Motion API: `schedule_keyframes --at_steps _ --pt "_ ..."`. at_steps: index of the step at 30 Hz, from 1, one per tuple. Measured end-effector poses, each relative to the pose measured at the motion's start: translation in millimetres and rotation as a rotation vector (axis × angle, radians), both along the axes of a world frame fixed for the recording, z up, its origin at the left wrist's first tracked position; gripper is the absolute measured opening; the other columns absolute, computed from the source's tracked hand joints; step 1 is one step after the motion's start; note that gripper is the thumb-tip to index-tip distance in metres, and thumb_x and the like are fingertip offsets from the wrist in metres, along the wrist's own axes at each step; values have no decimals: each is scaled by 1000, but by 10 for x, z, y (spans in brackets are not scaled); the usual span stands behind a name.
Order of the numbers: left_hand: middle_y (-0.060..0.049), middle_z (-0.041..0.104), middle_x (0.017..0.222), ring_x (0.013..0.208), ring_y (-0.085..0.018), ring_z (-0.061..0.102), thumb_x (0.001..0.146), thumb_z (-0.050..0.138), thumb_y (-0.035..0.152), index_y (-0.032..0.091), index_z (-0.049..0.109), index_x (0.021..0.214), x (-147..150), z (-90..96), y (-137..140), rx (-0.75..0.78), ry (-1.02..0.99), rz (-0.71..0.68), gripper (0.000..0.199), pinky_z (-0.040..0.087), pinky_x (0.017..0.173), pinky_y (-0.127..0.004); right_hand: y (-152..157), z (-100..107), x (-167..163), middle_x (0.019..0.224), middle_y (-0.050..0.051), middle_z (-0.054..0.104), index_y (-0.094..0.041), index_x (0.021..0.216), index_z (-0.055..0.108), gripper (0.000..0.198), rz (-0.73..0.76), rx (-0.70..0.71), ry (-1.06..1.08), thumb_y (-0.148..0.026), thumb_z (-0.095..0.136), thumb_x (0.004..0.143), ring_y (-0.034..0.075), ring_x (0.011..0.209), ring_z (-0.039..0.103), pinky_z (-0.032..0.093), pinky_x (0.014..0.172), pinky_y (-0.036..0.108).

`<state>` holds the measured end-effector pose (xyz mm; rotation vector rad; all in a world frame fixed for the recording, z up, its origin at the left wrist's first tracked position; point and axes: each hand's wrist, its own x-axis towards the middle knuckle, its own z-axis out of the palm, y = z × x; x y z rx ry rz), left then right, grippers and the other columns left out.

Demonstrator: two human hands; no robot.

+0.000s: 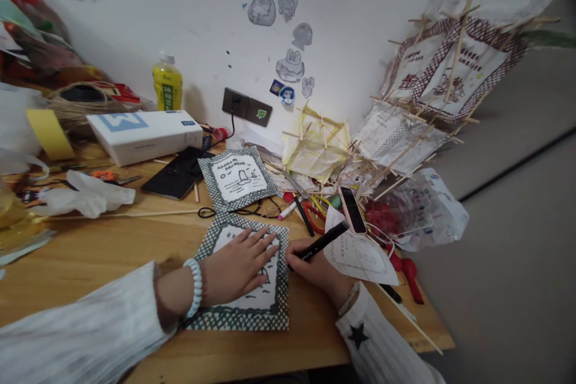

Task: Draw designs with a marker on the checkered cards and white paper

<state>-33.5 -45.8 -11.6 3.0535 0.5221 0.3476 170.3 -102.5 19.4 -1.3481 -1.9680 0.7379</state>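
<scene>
My left hand [238, 267] lies flat with fingers spread on a sheet of paper [252, 317] that has a dark green crosshatched border. Under the palm, the drawing in its middle is partly hidden. In my right hand [317, 267] is a black marker pen [324, 241], gripped like a pencil, its tip down at the sheet's right edge. Just behind lies a second bordered sheet [240, 177], showing boats and a few lines of writing. A white paper with a pencil sketch [360, 255] sits beyond my right hand.
Paper-and-stick lanterns [432, 72] rise at the right, with a yellow one [317, 141] nearer the middle. A phone [353, 210], pens and scissors clutter the back. At left are a white box [144, 135], a black tablet [175, 174], a drink bottle [167, 81] and yellow tape [49, 134].
</scene>
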Motion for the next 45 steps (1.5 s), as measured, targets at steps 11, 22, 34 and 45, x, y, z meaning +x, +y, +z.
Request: schedule_keyframes --at_steps 11,22,34,45 --pt "-15 36 145 133 -28 32 93 36 46 16 43 134 -28 106 82 -54 -41 -10 51 29 106 -44 168 -64 247 61 -2 50 -19 64 50 19 -328 226 68 -22 45 81 14 61 49 40 58 24" --pt "-20 68 84 79 -34 66 81 50 42 12 64 82 -468 636 286 -102 146 719 33 51 66 -42 273 -100 312 93 8 58 -18 98 65 25 -355 344 -535 -9 44 87 21 89 54 44 77 29" --pt "-9 66 82 78 -23 63 74 54 23 18 56 68 -574 432 281 -152 20 635 8 47 67 -29 214 -116 19 105 9 61 -19 107 61 29 -332 380 -328 -11 49 82 22 102 53 40 91 35" --pt "-10 59 112 105 -26 53 69 65 23 18 55 103 -628 335 290 -151 -163 473 36 41 89 -35 107 77 -450 118 7 60 -25 117 57 46 -75 262 -551 -34 68 73 28 111 47 33 98 40"
